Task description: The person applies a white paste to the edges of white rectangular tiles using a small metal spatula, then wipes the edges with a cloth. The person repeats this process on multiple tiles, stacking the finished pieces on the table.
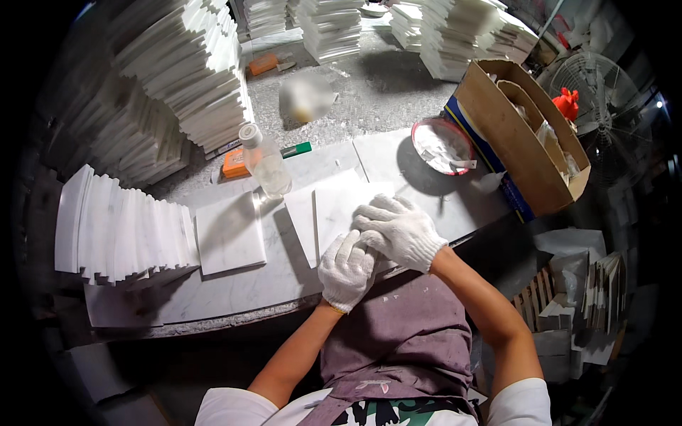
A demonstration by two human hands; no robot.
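A white marble-look tile (339, 206) lies on the worktop in front of me, overlapping another white tile (303, 227) to its left. My left hand (348, 271), in a white knit glove, rests at the tile's near edge with fingers stretched forward. My right hand (399, 228), gloved the same way, lies over the tile's right part, its fingers spread and reaching toward the left hand. The two hands touch or nearly touch. Both thumbs are largely hidden. A clear plastic bottle (266, 167) with a white cap stands beyond the tiles, left of them.
A row of upright tiles (128, 227) and a single tile (231, 233) are at left. Tall tile stacks (188, 71) rise behind. A red-rimmed bowl of white paste (442, 145) and a cardboard box (522, 135) are at right, near a fan (600, 99).
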